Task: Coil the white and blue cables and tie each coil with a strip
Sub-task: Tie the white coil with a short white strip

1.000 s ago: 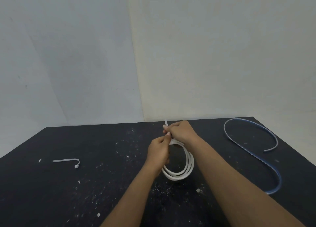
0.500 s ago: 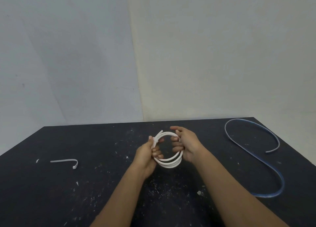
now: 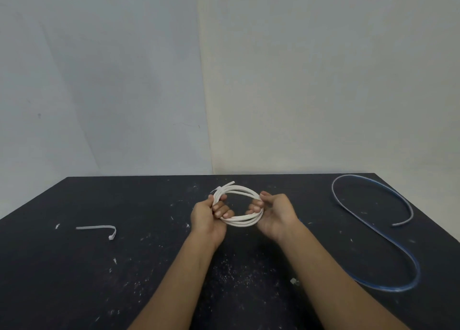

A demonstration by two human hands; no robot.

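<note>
Between both hands' fingers (image 3: 225,209), white cable coil (image 3: 242,221), held above table (image 3: 124,267)

Black table (image 3: 74,280): flat dark top, speckled with small white flecks, densest near its middle front. A small white scrap (image 3: 294,281) lies on it, right of centre. Behind the table's far edge, two pale walls meet in a vertical corner (image 3: 204,105) above its middle.

Dark speckled worktop (image 3: 74,280), blue cable (image 3: 380,235) lying uncoiled in an S-curve at right, white strip (image 3: 97,228) with bent end at left, small white scraps (image 3: 294,281) scattered about
</note>
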